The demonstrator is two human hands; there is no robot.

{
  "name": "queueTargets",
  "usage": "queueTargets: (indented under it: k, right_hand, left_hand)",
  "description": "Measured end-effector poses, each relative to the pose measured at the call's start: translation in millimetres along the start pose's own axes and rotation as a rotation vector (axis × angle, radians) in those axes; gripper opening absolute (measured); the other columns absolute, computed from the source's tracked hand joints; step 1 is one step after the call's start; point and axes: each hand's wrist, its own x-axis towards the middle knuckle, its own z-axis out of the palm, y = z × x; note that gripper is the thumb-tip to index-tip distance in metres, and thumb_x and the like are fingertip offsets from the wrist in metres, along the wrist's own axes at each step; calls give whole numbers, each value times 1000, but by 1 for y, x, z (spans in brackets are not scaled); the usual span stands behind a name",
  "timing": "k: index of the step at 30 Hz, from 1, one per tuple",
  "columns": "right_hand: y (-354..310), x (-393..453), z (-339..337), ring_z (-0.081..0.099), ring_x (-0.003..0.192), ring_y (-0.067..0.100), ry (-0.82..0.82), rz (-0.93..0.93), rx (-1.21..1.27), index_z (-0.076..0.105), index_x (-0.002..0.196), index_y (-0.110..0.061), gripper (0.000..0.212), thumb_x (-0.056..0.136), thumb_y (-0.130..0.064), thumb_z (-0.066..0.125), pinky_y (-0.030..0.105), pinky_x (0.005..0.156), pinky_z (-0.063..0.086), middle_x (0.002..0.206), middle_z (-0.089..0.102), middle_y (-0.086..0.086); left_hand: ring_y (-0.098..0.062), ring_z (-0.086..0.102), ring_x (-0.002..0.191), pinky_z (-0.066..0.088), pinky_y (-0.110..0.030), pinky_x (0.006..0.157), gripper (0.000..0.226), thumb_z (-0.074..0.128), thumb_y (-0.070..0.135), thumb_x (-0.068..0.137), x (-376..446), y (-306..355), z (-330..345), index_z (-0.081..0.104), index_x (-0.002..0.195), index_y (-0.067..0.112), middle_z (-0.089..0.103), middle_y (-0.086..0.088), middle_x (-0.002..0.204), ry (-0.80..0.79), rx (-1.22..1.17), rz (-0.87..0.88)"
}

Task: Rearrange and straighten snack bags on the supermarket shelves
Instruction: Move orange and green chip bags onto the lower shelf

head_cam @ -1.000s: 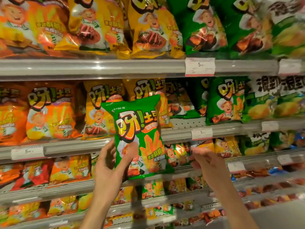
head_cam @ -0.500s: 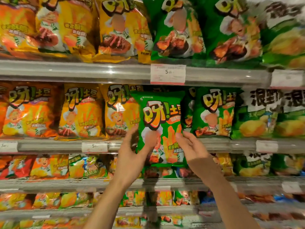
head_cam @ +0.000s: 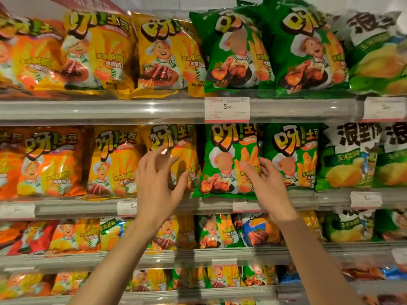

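Where the left hand (head_cam: 157,183) held it a second ago, the green snack bag (head_cam: 229,159) now stands on the middle shelf (head_cam: 77,208); left fingers (head_cam: 154,159) spread free, right hand (head_cam: 267,186) pinching its edge. Price tag (head_cam: 226,109) reads 5.90.

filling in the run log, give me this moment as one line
stage: seating green bag on second shelf | left hand: open, off bag | right hand: on bag's right edge | bag: upright beside yellow bag
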Motion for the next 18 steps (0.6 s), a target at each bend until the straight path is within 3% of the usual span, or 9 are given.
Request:
queueTargets:
  k: [3,6,9,12,14,18]
  right_hand:
    - [-4,17,6,58,87,-28,40,-31,-48,52,101,-50,19,94,-45,69,-4,62,42,89,62,-50]
    - [4,29,12,58,90,-26,83,-40,-162,52,110,-49,17,97,-50,62,0,62,45,92,64,-44]
    - [17,30,16,58,111,-2,107,-34,-274,45,137,-38,41,100,-57,50,14,83,44,117,59,-30]
    - [27,24,16,35,143,13,133,-54,-395,15,159,-33,72,100,-63,43,33,112,33,160,36,-7]
    - [26,21,21,19,153,13,144,-136,-447,4,160,-38,81,95,-72,41,36,118,24,168,15,-12]
    - [24,16,39,8,156,19,81,-165,-618,-8,160,-36,109,82,-83,52,44,124,20,169,2,-7]
  left_hand:
    - [-39,22,152,21,-56,120,65,59,55,92,9,-15,5,55,144,17,29,-19,163,-86,134,11]
    - [-36,11,156,19,-56,123,80,51,66,92,11,-25,10,39,156,20,13,-17,169,-187,137,5]
    - [-36,10,156,23,-54,122,81,51,65,93,11,-31,13,35,158,21,11,-16,169,-200,95,12]
    - [-35,12,156,25,-55,121,80,53,64,93,10,-35,15,35,158,21,14,-16,169,-187,94,26]
    - [-35,14,155,26,-55,121,80,52,64,93,11,-36,17,34,158,21,14,-16,168,-185,94,30]
    - [-37,13,155,24,-54,122,78,47,63,96,9,-34,20,32,158,18,14,-18,168,-187,76,44]
